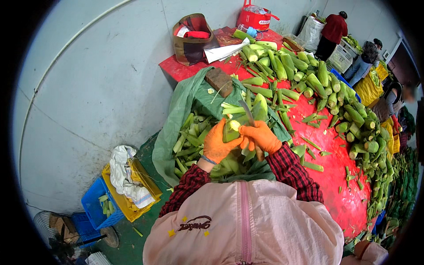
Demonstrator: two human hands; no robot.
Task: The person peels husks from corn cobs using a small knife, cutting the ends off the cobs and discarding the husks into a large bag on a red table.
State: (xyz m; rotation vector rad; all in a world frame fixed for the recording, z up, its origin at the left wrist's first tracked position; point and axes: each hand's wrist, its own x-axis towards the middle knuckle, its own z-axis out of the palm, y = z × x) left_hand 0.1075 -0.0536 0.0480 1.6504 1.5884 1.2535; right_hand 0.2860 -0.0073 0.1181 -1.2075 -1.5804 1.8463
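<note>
My left hand [217, 143], in an orange glove, is closed around an ear of corn [230, 134] in its green husk, its pale cut end up. Beside it my right hand [263, 136], also gloved in orange, grips a knife [247, 111]. The blade points up and away; part of the handle shows below the fingers. Both hands are over a green sack [164, 152], its mouth spread wide and full of husk trimmings [190, 150]. Another husked ear [260, 107] lies just beyond the knife.
A red table [331, 176] curves to the right, bearing a long heap of corn [318, 84] and scattered husk scraps. A brown block [219, 81] rests on the sack's far edge. Blue [95, 207] and yellow crates [148, 179] stand at lower left. Other people [334, 33] are at the far right.
</note>
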